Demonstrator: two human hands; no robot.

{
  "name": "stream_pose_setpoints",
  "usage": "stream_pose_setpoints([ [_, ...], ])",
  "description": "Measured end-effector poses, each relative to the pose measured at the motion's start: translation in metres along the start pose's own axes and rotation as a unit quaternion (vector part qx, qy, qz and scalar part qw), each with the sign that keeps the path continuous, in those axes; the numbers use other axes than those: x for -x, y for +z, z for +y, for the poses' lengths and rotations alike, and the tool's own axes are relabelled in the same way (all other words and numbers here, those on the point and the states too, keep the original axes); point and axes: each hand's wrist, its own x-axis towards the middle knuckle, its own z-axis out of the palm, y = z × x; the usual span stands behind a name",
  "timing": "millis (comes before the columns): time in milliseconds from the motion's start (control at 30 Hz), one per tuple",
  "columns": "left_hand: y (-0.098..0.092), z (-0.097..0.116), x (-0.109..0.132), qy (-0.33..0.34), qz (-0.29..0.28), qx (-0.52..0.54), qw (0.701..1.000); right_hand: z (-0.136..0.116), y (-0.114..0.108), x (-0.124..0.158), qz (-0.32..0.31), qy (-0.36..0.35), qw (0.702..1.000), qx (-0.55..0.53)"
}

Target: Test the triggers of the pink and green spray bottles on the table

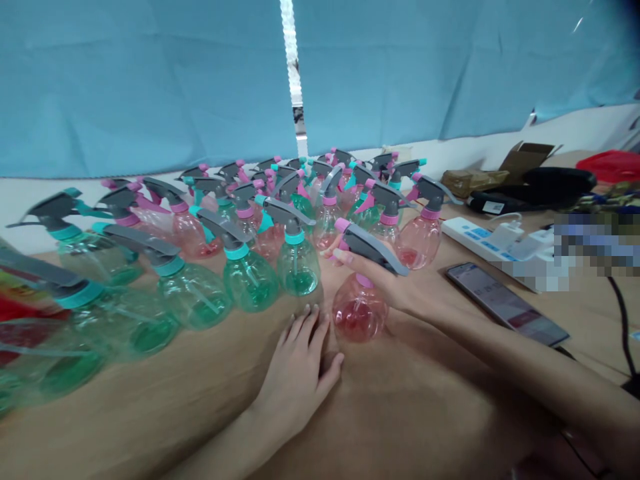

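Observation:
A pink spray bottle (360,313) with a grey and pink trigger head stands on the wooden table (200,407). My right hand (367,270) is at its head, fingers closed around the neck and trigger area, partly hidden behind the grey part. Just left of that bottle, my left hand (303,367) lies flat on the table, fingers a little spread, holding nothing. Beyond its fingertips is a green spray bottle (299,267) with a turquoise collar. Another green bottle (250,283) is beside that one.
Several more green and pink spray bottles fill the table's left and back. At the right lie a phone (505,303), a white power strip (480,240) with plugs, a black object (530,190) and an open cardboard box (527,160). A blue sheet (150,80) hangs behind.

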Motion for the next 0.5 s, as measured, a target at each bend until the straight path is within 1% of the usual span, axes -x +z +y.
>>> stream_pose_setpoints([
  [133,0.0003,-0.0002,0.0005,-0.001,0.008,0.005,1.0,0.001,0.0018,0.0007,0.003,0.011,1.0,0.007],
  [500,0.0001,0.0011,-0.0009,-0.001,0.006,0.008,1.0,0.001,0.0015,0.0007,0.0,-0.005,1.0,-0.007],
])
